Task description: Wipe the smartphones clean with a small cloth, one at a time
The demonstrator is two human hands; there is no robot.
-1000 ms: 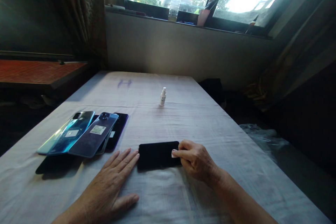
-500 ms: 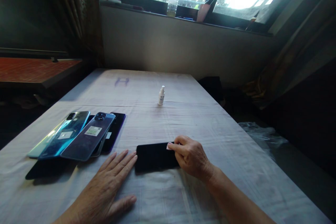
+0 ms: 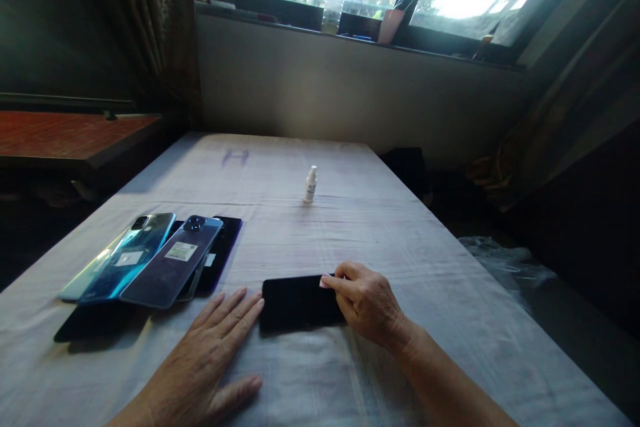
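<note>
So right hand (image 3: 367, 303) pinches a small white pad (image 3: 325, 282) on the far right corner of the black phone (image 3: 300, 302), fingers curled narrow; left hand (image 3: 210, 353) lies flat and spread on the white cloth (image 3: 350, 233), fingertips touching the phone's left end. Beyond the left hand, 3 overlapping phone backs (image 3: 150, 257); small white bottle (image 3: 311, 184) stands well beyond the right hand.

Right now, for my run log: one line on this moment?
left hand: flat on tablecloth, beside black phone | right hand: fingertips on phone
</note>
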